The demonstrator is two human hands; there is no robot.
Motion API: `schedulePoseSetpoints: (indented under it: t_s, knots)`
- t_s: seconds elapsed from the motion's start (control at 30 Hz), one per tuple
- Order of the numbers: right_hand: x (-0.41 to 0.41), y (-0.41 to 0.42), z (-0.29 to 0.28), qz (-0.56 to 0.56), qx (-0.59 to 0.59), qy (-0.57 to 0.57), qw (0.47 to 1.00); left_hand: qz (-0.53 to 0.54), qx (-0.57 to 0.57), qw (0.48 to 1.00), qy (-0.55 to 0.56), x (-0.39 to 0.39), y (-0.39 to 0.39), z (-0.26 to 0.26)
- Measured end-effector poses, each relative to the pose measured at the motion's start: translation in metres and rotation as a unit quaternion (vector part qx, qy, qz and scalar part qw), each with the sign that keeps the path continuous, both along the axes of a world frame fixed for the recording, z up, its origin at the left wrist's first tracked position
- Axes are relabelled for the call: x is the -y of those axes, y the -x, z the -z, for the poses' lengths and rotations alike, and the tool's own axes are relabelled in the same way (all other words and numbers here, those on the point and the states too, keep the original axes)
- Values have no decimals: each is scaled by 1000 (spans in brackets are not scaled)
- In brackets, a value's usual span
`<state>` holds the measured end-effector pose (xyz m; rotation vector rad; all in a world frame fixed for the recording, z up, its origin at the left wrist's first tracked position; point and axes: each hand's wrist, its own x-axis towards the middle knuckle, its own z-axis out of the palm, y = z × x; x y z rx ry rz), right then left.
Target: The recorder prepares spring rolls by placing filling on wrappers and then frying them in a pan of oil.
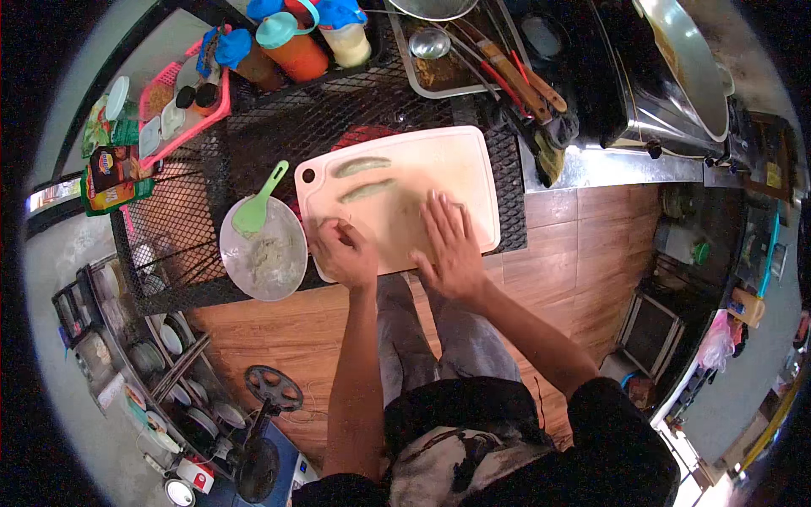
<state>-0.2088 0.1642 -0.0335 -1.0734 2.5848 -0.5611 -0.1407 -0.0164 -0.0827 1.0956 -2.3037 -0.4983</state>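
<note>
A pale pink cutting board point(405, 152) lies in front of me on a black metal mesh table. Two elongated pieces of greyish-green dough, an upper one point(362, 166) and a lower one point(367, 189), rest on its left half. My right hand point(450, 244) is spread palm down on the right half of the board; whatever is under the palm is hidden. Over the board's left edge my left hand point(345, 252) is curled, and I cannot tell whether anything is in it. Beside it stands a white bowl point(237, 272) with floury dough point(272, 253) and a green rice paddle point(253, 212).
Behind the board are lidded bottles point(294, 54) and a metal tray point(421, 89) with a ladle point(431, 43) and tongs. A pink basket point(184, 136) of jars stands at the far left. To the right are a steel stove point(675, 130) and a large pot point(697, 70).
</note>
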Motion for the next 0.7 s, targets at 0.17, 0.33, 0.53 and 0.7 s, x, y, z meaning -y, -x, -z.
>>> schedulePoseSetpoints:
  t_s: [0.17,0.33,0.53,0.7]
  knots:
    - [-2,-15,14,1,38,-38,999,5,40,998,43,-4,5,0]
    - [42,45,19,45,-26,17,998,7,30,998,50,-6,9,-2]
    - [41,73,7,43,-77,-15,996,11,57,996,63,-5,10,-5]
    - [4,21,2,27,5,-23,999,11,58,996,72,-3,7,-4]
